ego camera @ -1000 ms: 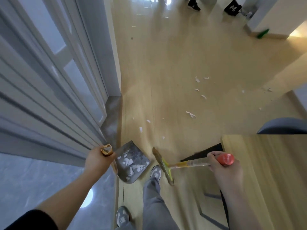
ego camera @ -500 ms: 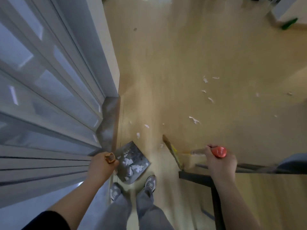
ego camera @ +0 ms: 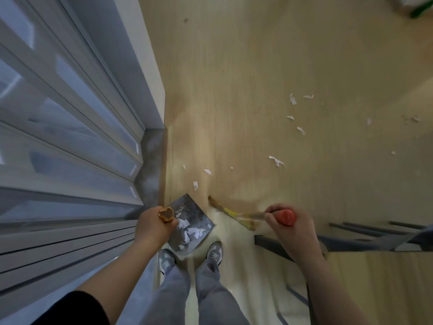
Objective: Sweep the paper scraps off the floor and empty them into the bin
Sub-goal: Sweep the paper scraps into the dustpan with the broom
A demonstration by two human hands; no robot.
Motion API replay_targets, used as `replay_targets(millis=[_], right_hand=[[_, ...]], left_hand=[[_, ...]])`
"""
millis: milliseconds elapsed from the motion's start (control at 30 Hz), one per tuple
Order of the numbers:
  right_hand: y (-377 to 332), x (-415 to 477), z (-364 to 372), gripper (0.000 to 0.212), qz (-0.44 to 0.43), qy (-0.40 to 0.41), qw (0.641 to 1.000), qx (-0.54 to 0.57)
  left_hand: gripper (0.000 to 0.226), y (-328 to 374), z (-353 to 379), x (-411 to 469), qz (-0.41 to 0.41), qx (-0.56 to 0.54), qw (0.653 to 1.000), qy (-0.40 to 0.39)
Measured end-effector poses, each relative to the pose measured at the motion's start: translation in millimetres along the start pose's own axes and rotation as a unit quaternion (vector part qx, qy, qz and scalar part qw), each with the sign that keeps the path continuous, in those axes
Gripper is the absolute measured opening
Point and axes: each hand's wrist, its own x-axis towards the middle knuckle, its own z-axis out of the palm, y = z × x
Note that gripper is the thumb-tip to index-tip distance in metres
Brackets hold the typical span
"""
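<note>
My left hand (ego camera: 152, 225) grips the wooden handle end of a grey metal dustpan (ego camera: 192, 225), which holds several white paper scraps just above my shoes. My right hand (ego camera: 289, 227) grips the red-capped handle of a broom (ego camera: 230, 213); its yellow-banded head slants to the floor right of the pan. Loose paper scraps (ego camera: 276, 160) lie scattered on the light wood floor ahead and to the right, with small ones (ego camera: 195, 185) near the pan's front lip. No bin is in view.
A grey-white panelled door and frame (ego camera: 77, 137) fills the left, with a dark stone threshold (ego camera: 152, 170) at its foot. A wooden table with dark metal frame (ego camera: 365, 238) stands close on the right. A green object (ego camera: 419, 11) lies far top right.
My view has tilted further down and my feet have come together. The broom head has swung up and forward beside the pan; both hands keep their grips.
</note>
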Motion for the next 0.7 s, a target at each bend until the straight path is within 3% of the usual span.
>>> replay_targets(millis=[100,300,700], right_hand=[[-15.1,4.8,-16.0,0.016,0.005,-0.027,0.999,0.021],[-33.6,8.4,-34.5,0.012,0.030,0.003,0.996,0.090],[-54.0,37.7,22.5,0.002,-0.064,0.091,0.991,0.068]], left_hand=[[0.020,-0.4,-2.8,4.4,0.005,-0.004,1.000,0.002],[0.022,-3.3,-8.6,11.2,0.006,-0.014,1.000,0.003],[0.023,-31.6,-22.2,-1.8,0.003,-0.056,0.996,0.071]])
